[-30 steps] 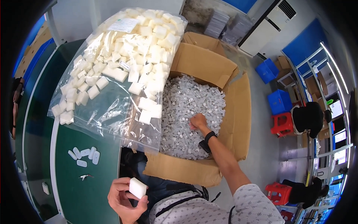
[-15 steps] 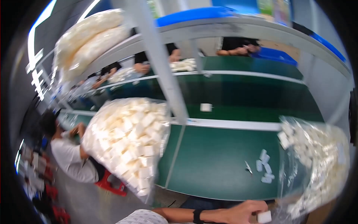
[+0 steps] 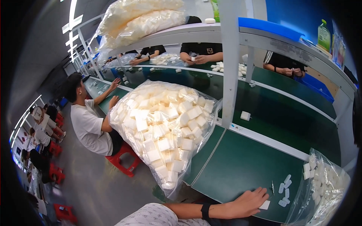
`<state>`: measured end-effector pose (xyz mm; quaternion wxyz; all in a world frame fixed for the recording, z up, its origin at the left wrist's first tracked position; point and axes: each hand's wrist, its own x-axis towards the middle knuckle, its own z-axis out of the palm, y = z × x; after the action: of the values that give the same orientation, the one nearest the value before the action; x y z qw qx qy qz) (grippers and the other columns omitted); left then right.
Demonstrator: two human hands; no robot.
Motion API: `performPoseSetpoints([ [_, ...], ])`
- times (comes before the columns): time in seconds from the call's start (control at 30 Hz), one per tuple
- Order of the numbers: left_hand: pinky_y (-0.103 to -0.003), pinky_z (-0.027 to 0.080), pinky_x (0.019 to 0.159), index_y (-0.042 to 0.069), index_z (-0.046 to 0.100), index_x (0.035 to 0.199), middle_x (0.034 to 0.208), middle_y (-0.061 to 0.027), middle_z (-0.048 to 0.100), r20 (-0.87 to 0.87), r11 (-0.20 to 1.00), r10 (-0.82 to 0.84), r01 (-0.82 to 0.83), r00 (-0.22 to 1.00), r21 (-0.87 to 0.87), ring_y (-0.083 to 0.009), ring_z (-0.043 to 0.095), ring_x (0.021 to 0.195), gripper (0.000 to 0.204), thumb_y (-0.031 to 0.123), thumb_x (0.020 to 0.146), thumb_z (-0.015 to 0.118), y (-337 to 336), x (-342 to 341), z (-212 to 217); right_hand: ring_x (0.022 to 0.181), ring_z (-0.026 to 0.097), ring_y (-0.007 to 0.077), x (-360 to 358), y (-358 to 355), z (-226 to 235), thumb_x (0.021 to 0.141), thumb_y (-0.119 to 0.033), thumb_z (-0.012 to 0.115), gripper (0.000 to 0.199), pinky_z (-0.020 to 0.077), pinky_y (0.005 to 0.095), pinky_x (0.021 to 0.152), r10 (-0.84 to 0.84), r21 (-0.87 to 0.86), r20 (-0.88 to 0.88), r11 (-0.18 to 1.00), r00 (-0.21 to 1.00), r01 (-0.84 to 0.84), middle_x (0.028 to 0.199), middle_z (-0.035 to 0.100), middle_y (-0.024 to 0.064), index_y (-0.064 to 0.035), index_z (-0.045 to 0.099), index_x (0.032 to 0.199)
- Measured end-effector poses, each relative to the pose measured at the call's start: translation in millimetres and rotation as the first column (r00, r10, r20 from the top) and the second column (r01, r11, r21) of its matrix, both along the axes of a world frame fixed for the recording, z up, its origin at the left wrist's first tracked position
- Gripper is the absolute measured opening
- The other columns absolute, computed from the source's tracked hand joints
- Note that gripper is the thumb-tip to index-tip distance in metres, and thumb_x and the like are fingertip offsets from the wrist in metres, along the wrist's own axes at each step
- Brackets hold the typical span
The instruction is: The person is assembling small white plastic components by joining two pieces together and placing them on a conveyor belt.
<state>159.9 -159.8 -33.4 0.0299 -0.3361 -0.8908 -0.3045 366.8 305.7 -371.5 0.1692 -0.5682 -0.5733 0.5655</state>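
Observation:
My left hand (image 3: 247, 203), with a dark band on its wrist, reaches in from the lower edge over the front of the green tabletop (image 3: 249, 162). Its fingers are bent over a small white block (image 3: 265, 205), which shows at the fingertips; part of the grip is hidden. Just beyond lies a thin metallic piece (image 3: 273, 187), with several small translucent pale-blue pieces (image 3: 286, 193) to its right. A clear bag of white blocks (image 3: 326, 184) stands at the right end. My right hand is out of view.
A large clear bag of white blocks (image 3: 162, 128) bulges at the table's left end. Beside it a person in a white shirt (image 3: 88, 126) sits on a red stool (image 3: 124, 160). A white upright post (image 3: 228, 67) rises behind, and one block (image 3: 245, 115) lies on the dark-green strip beyond the rail.
The view has swung left, shifting the scene rightward. My left hand has moved from beside the right-hand bag to over the tabletop, bringing the white block along.

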Motion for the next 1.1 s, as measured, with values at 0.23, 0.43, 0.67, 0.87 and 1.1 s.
performPoseSetpoints([
  [0.23, -0.042, 0.056, 0.062, 0.007, 0.063, 0.118, 0.108, -0.014, 0.061, -0.03, 0.997, -0.07, 0.069, 0.997, -0.035, -0.0323, 0.067, 0.085, 0.037, 0.029, 0.09, 0.071, 9.6, -19.6, 2.2, 0.041, 0.05, 0.017, 119.5, -15.7, 30.0, 0.086, -0.019, 0.068, 0.025, 0.039, 0.0304, 0.036, -0.393, 0.066, -0.154, 0.911, 0.906, 0.406, 0.063, 0.064, 0.009, 0.0, 0.066, 0.069],
  [0.43, -0.035, 0.048, 0.06, 0.0, 0.06, 0.121, 0.096, -0.0139, 0.06, 0.193, 0.971, -0.123, 0.078, 0.973, 0.225, -0.0248, 0.061, 0.074, 0.035, 0.008, 0.089, 0.071, 25.7, -11.9, 28.0, 0.066, 0.071, 0.0158, 68.9, -72.1, 193.7, 0.088, -0.014, 0.073, 0.022, 0.0513, 0.0259, 0.046, -0.366, 0.361, -0.205, 0.833, 0.908, 0.418, 0.08, 0.072, 0.009, 0.0052, 0.07, 0.098],
  [0.67, -0.02, 0.036, 0.035, -0.003, 0.061, 0.091, 0.092, -0.0114, 0.055, 0.739, 0.764, -0.537, -0.135, 0.407, 0.63, -0.0115, 0.054, 0.053, 0.028, 0.022, 0.1, 0.049, 57.4, 14.4, 40.1, 0.049, 0.055, 0.0037, 63.0, -168.6, 333.0, 0.083, -0.006, 0.076, 0.009, 0.0393, 0.0223, 0.044, 0.063, 0.769, -0.096, 0.638, 0.993, 0.033, 0.059, 0.064, -0.0004, -0.0017, 0.071, 0.089],
  [0.87, -0.021, 0.044, 0.049, -0.002, 0.061, 0.077, 0.089, -0.0082, 0.063, 0.602, 0.764, -0.631, 0.256, 0.489, 0.592, -0.0103, 0.058, 0.061, 0.017, -0.002, 0.081, 0.077, 97.4, 37.2, 60.7, 0.042, 0.054, 0.0135, 26.7, -220.8, 407.4, 0.075, -0.009, 0.077, 0.012, 0.0413, 0.0261, 0.044, 0.456, 0.795, 0.123, 0.486, 0.881, -0.363, 0.054, 0.058, -0.0021, -0.0117, 0.072, 0.085],
  [1.1, -0.022, 0.049, 0.063, 0.0, 0.06, 0.093, 0.086, -0.0052, 0.069, 0.594, 0.784, -0.616, 0.329, 0.517, 0.527, -0.0072, 0.06, 0.071, 0.029, 0.005, 0.079, 0.085, 108.4, 46.2, 42.1, 0.042, 0.052, 0.0136, -3.7, -232.0, 407.6, 0.069, -0.01, 0.081, 0.019, 0.0373, 0.0265, 0.043, 0.568, 0.876, 0.247, 0.216, 0.785, -0.431, 0.054, 0.056, -0.006, -0.0152, 0.072, 0.084],
])
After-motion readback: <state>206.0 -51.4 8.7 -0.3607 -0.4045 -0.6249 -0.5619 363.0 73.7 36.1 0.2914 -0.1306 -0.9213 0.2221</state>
